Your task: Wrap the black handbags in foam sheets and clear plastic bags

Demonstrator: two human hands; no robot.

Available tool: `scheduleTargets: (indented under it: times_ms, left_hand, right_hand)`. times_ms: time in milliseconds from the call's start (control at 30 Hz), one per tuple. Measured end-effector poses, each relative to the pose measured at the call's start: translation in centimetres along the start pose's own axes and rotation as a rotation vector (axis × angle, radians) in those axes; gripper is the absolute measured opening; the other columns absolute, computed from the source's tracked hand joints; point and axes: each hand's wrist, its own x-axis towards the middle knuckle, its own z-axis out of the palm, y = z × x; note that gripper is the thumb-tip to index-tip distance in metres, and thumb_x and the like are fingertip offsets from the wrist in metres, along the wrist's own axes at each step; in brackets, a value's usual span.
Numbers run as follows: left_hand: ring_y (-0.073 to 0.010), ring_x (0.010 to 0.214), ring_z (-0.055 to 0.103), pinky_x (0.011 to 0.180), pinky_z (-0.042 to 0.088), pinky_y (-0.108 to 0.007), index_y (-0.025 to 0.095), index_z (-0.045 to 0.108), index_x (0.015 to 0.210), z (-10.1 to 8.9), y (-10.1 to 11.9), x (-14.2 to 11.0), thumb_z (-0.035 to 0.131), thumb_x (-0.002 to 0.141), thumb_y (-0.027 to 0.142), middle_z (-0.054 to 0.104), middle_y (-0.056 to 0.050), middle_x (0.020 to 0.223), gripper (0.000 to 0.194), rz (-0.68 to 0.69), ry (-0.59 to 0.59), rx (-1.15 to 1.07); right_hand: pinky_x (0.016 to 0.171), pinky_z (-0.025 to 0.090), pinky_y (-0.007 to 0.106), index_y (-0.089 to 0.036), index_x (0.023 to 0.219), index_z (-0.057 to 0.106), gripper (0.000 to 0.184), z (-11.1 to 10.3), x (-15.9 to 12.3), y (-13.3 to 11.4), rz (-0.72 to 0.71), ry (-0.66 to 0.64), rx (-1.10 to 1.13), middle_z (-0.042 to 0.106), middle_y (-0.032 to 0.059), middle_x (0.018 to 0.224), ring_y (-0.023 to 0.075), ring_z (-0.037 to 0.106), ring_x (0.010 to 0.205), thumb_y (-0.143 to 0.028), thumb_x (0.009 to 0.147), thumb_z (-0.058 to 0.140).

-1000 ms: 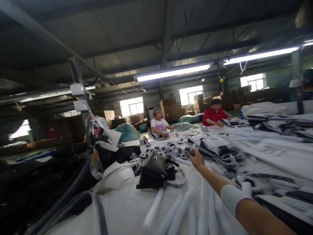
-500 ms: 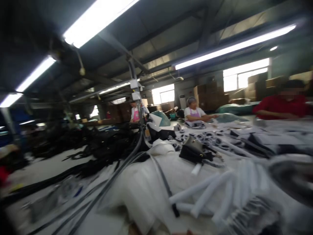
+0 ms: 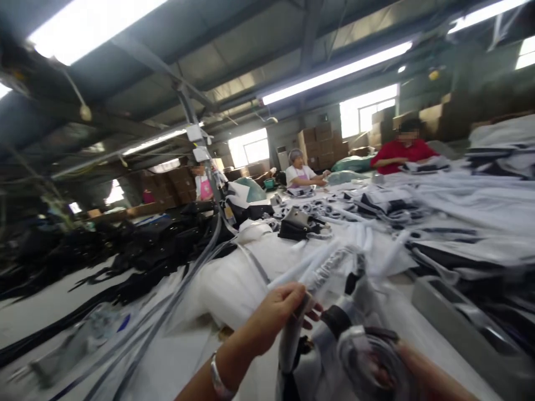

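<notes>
My left hand [image 3: 271, 314], with a silver bracelet on the wrist, closes its thumb and fingers on the edge of a plastic-wrapped bag piece [image 3: 290, 340]. This piece is grey and black, and its exact kind is blurred. At the lower right, my right hand [image 3: 426, 365] is wrapped around a coiled strap [image 3: 355, 356] that looks covered in clear film. Fingertips show through the middle of the coil. Crinkled clear wrapping [image 3: 330, 267] extends beyond my left hand. Whether the coil and the wrapped piece are joined, I cannot tell.
A small black handbag [image 3: 296, 223] stands on the table amid white padded tubes [image 3: 301, 267] and straps. A grey open box [image 3: 460, 328] lies at the right. Black bags [image 3: 167, 239] are heaped at left, beside a post [image 3: 213, 184] with cables. Co-workers [image 3: 403, 150] sit across.
The view has swung to the right. My hands and the wrapped bag piece have come up into view from the bottom edge, where only bits of skin showed.
</notes>
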Motion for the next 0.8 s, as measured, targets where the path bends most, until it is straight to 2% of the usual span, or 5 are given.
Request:
scheduleTargets:
  times_ms: [133, 300, 467, 667, 800]
  left_hand:
    - [-0.0171, 0.073, 0.061, 0.071, 0.049, -0.030, 0.011, 0.069, 0.085, 0.3, 0.6, 0.3, 0.055, 0.087, 0.064, 0.070, -0.010, 0.084, 0.055, -0.008, 0.060, 0.036]
    - [-0.0107, 0.059, 0.051, 0.059, 0.042, -0.023, 0.013, 0.066, 0.076, 0.8, 2.7, 0.7, 0.070, 0.079, 0.057, 0.060, 0.000, 0.066, 0.043, -0.015, 0.081, 0.080]
    - [-0.0111, 0.064, 0.054, 0.065, 0.043, -0.023, 0.014, 0.069, 0.079, 1.1, 4.8, 1.1, 0.076, 0.075, 0.054, 0.064, -0.002, 0.075, 0.041, -0.032, 0.079, 0.121]
    - [-0.0105, 0.068, 0.057, 0.064, 0.043, -0.021, 0.013, 0.072, 0.089, 1.0, 5.7, 1.4, 0.074, 0.079, 0.052, 0.067, -0.004, 0.085, 0.040, -0.051, 0.052, 0.172]
    - [-0.0096, 0.069, 0.056, 0.064, 0.044, -0.021, 0.014, 0.072, 0.095, 1.4, 6.4, 2.8, 0.076, 0.078, 0.047, 0.067, -0.004, 0.088, 0.037, -0.031, 0.013, 0.202]
  right_hand:
    - [0.086, 0.050, 0.046, -0.027, 0.115, 0.066, 0.068, 2.4, -3.2, 1.4, 0.043, -0.088, 0.267, 0.075, 0.0129, 0.108, 0.0358, 0.070, 0.099, -0.059, 0.057, 0.084]
    - [0.087, 0.050, 0.040, -0.022, 0.100, 0.066, 0.058, 5.1, -3.0, 0.7, -0.143, -0.117, 0.275, 0.076, 0.0103, 0.096, 0.0305, 0.070, 0.095, -0.050, 0.055, 0.090]
    - [0.090, 0.049, 0.040, -0.021, 0.105, 0.063, 0.060, 6.4, -3.0, -0.8, -0.199, -0.024, 0.265, 0.076, 0.0079, 0.099, 0.0302, 0.068, 0.098, -0.048, 0.058, 0.088]
    - [0.093, 0.047, 0.036, -0.022, 0.109, 0.061, 0.055, 7.6, -3.6, -2.0, -0.218, -0.074, 0.265, 0.075, 0.0064, 0.104, 0.0275, 0.066, 0.105, -0.043, 0.065, 0.086]
    - [0.091, 0.048, 0.036, -0.022, 0.099, 0.060, 0.051, 8.6, -3.2, -2.2, -0.246, -0.077, 0.359, 0.075, 0.0048, 0.099, 0.0269, 0.068, 0.101, -0.043, 0.062, 0.088]
